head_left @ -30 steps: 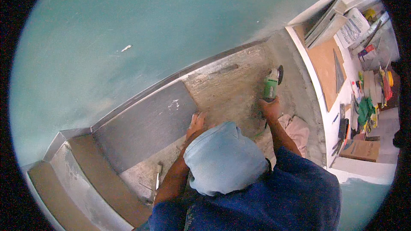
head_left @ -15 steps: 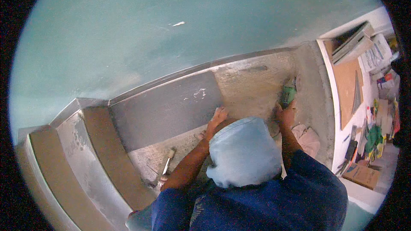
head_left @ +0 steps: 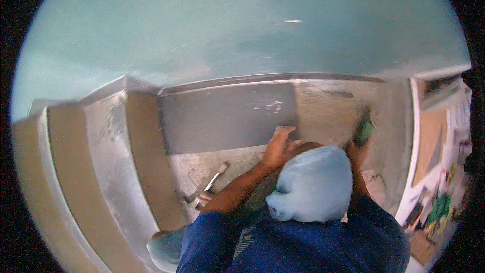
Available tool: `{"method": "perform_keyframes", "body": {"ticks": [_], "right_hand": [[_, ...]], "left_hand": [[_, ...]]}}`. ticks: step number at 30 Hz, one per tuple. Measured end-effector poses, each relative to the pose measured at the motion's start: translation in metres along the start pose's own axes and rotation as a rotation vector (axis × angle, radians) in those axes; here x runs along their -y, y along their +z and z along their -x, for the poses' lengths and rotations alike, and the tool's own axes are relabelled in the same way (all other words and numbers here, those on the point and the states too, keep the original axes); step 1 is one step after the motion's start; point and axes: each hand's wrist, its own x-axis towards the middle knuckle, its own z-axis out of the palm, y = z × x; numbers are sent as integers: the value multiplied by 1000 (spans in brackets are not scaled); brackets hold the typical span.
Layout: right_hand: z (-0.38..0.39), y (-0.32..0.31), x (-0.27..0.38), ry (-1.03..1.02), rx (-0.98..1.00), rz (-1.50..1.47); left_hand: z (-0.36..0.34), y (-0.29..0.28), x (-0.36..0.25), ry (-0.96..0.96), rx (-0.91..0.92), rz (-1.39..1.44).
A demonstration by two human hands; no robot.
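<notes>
My left hand (head_left: 279,146) reaches over the near edge of a dark grey panel (head_left: 227,119), close to its right corner; its fingers are stretched out and hold nothing. To the right, my right hand (head_left: 355,151) is closed round a green and dark cylindrical object (head_left: 365,132); blur hides its exact kind. The object's far end points toward the wall over bare, rough floor (head_left: 328,108). Between my arms is a knee in light blue shorts (head_left: 313,187), which hides part of the floor.
Brown-topped steps (head_left: 146,156) lie at the left. A slender pale tool with a tan end (head_left: 214,177) rests near my left forearm. Pinkish cloth (head_left: 374,186) lies by my right arm. A teal wall (head_left: 242,35) runs behind; boards and clutter (head_left: 437,207) stand at right.
My view has turned, so the scene appears rotated and shifted right. My left hand stays near the panel's corner, and my right hand still grips the green object.
</notes>
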Motion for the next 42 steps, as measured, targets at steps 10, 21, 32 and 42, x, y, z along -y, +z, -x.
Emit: {"method": "perform_keyframes", "body": {"ticks": [10, 21, 32, 42], "right_hand": [[-8, 14, -45, 174, 207, -300], [6, 70, 20, -173, 321, -439], [8, 126, 149, -171, 730, -472], [28, 76, 219, -195, 646, -417]], "left_hand": [[1, -19, 8, -316, -284, 248], [21, -42, 7, -727, -289, 689], [56, -46, 14, -861, -720, 985], [76, -33, 50, -902, -978, 1041]]}}
